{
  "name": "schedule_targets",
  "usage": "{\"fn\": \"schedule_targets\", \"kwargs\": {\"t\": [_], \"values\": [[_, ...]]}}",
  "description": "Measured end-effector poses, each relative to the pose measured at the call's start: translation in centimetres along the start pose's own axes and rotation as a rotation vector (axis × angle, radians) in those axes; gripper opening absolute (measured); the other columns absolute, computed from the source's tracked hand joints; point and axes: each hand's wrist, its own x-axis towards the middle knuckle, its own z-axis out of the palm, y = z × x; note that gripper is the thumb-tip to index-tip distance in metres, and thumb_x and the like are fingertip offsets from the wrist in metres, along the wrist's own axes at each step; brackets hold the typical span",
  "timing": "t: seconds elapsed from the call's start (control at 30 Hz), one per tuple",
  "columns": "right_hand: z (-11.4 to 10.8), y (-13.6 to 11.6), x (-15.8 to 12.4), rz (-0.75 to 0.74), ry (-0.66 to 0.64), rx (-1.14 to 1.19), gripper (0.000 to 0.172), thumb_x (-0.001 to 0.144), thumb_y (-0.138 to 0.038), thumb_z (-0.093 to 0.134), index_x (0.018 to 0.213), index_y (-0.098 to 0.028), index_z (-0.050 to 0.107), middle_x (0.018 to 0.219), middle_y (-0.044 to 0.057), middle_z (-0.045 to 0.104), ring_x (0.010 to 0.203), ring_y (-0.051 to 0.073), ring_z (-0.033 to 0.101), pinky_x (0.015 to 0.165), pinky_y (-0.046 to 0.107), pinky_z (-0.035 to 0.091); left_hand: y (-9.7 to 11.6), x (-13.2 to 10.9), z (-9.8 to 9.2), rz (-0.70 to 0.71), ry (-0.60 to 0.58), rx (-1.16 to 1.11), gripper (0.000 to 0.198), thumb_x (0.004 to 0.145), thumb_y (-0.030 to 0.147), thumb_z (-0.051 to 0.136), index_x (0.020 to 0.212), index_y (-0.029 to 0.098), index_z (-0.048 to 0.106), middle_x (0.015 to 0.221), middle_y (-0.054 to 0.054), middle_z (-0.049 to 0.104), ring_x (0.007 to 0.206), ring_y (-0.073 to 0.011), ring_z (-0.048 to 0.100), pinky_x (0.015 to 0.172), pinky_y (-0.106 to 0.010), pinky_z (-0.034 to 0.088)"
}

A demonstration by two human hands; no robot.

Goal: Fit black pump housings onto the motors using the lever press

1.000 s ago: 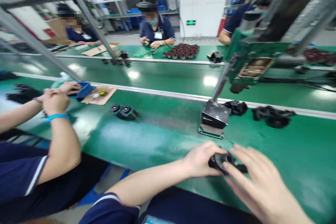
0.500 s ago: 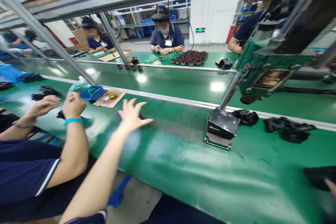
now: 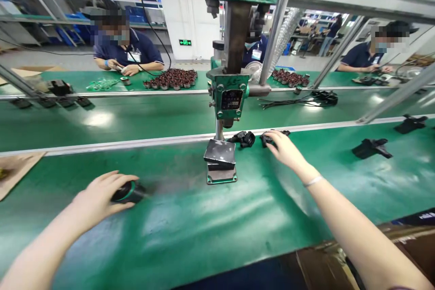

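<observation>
My left hand [image 3: 98,197] is curled around a black cylindrical part [image 3: 127,192] with a green ring, low over the green mat at the left. Thumb and fingers lie on opposite sides of it. Farther away, my right hand [image 3: 285,149] has its thumb and fingers around a black plastic part [image 3: 265,139] near the back rail, mostly hidden by the hand. Another black plastic part [image 3: 245,138] with a round opening lies just left of it. Between my hands stands a green hand press [image 3: 231,95], with a black metal block [image 3: 220,152] on its base.
Two black parts [image 3: 372,148] [image 3: 410,123] lie on the mat at the right. Brown cardboard [image 3: 20,170] is at the left edge. Beyond the metal rail [image 3: 163,140], co-workers sit behind piles of dark red-topped parts [image 3: 173,79]. A slanted metal post [image 3: 401,95] stands at the right.
My view has swung right, bringing the press to the middle. My left hand, spread open before, has closed around the black cylindrical part. My right hand has come in from the right edge.
</observation>
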Motion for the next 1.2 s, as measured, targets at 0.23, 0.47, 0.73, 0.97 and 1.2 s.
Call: {"fn": "schedule_targets", "kwargs": {"t": [0.23, 0.47, 0.73, 0.97, 1.2], "values": [[5.1, -3.3, 4.7, -0.049, -0.137, 0.097, 0.041, 0.089, -0.034, 0.046, 0.121, -0.008, 0.049, 0.113, 0.009, 0.052, 0.113, 0.009, 0.048, 0.108, 0.033, 0.044, 13.2, 0.9, 3.6, 0.142, -0.079, 0.126, 0.046, 0.066, 0.039, 0.078, 0.106, 0.026, 0.06, 0.12, -0.011, 0.065, 0.137, -0.0431, 0.036, 0.105, -0.077, 0.011], [3.6, -2.2, -0.5, -0.011, -0.133, 0.16, 0.024, 0.081, -0.03, 0.052, 0.094, -0.01, 0.051, 0.105, 0.008, 0.053, 0.099, 0.009, 0.05, 0.094, 0.025, 0.048, 18.3, 0.4, 8.3, 0.279, -0.131, -0.338, 0.05, 0.069, 0.043, 0.076, 0.105, 0.019, 0.05, 0.135, -0.017, 0.048, 0.133, -0.0318, 0.043, 0.109, -0.051, 0.04], [-1.5, -5.1, -6.9, -0.006, -0.156, 0.062, 0.028, 0.076, -0.028, 0.055, 0.098, -0.011, 0.053, 0.102, 0.01, 0.048, 0.09, 0.01, 0.046, 0.083, 0.025, 0.049, 19.5, -0.3, 11.3, 0.269, -0.122, -0.619, 0.069, 0.07, 0.045, 0.077, 0.124, 0.023, 0.041, 0.124, -0.013, 0.05, 0.121, -0.0286, 0.051, 0.103, -0.047, 0.046], [-0.4, -11.4, -10.9, -0.065, -0.214, 0.114, 0.031, 0.088, -0.035, 0.042, 0.108, -0.015, 0.055, 0.109, 0.01, 0.046, 0.104, 0.01, 0.047, 0.091, 0.026, 0.053, 19.8, 5.7, 6.3, 0.448, 0.186, -0.334, 0.071, 0.077, 0.042, 0.07, 0.137, 0.024, 0.034, 0.146, -0.014, 0.035, 0.141, -0.034, 0.027, 0.114, -0.056, 0.029], [-1.2, -10.1, -10.7, 0.025, -0.226, 0.186, 0.031, 0.091, -0.036, 0.04, 0.11, -0.016, 0.053, 0.114, 0.008, 0.046, 0.102, 0.006, 0.051, 0.088, 0.022, 0.054, 21.7, 15.0, 5.3, 0.475, -0.22, 0.093, 0.089, 0.059, 0.039, 0.081, 0.134, 0.012, 0.042, 0.124, -0.017, 0.056, 0.118, -0.0349, 0.051, 0.098, -0.044, 0.046]]}}
